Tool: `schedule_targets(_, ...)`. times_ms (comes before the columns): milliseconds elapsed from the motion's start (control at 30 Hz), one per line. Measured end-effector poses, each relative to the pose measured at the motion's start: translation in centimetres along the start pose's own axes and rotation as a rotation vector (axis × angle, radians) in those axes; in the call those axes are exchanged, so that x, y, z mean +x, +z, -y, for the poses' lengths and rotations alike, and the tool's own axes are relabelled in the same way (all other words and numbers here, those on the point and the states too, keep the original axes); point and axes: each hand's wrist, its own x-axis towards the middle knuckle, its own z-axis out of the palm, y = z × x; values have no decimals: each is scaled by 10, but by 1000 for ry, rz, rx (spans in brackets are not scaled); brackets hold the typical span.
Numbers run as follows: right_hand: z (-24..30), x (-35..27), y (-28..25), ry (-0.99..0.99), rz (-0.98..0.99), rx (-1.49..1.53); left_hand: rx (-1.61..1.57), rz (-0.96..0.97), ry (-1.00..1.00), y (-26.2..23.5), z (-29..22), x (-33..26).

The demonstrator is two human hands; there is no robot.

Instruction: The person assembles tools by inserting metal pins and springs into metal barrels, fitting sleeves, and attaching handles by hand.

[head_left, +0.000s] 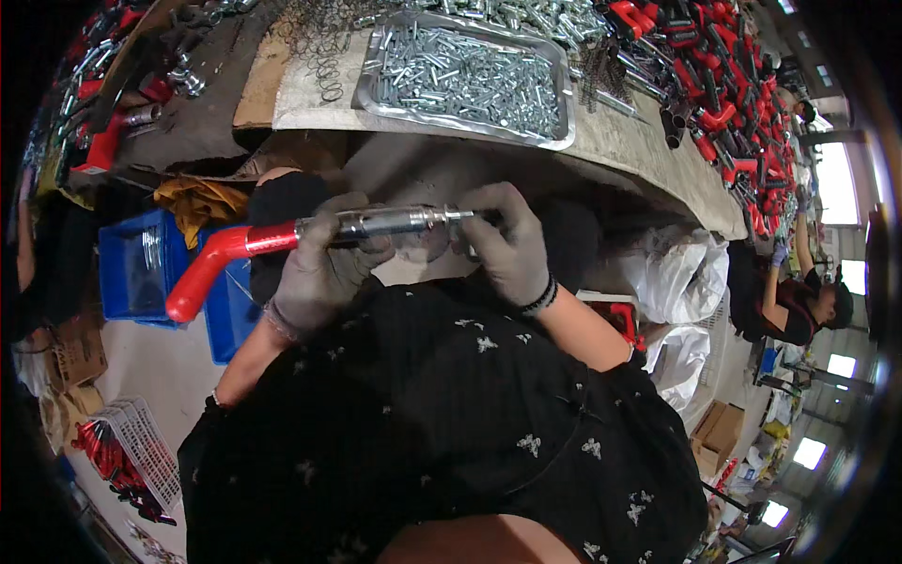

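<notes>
My left hand (329, 249), in a grey glove, wraps around a tool with a curved red handle and a shiny metal barrel (385, 223). The red handle end points left and down, and the narrow barrel end points right. At that narrow end, the gloved fingers of my right hand (510, 240) close around a small, thin metal pin (461, 214). Part of the pin is hidden by the fingers. Whether it sits inside the barrel end or only touches it, I cannot tell. Both hands are held above my lap, in front of the bench.
A metal tray (562, 94) full of small metal pins lies on the covered bench (319, 105), beside loose springs (329, 70). Red-handled parts (719, 117) are heaped at the right. Blue crates (132, 268) stand low left, white sacks (681, 282) low right. Another person (794, 301) works far right.
</notes>
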Motion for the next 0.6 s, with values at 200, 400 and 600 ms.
schedule_targets(200, -21, 15, 0, -174, -315, 345, -158, -5, 30, -6, 5, 1)
schedule_targets(400, -19, 12, 22, -606, -50, -469, 205, -18, 120, 2, 4, -4)
schedule_targets(600, -18, 1, 4, -32, 288, -416, 759, 65, 137, -3, -9, -14)
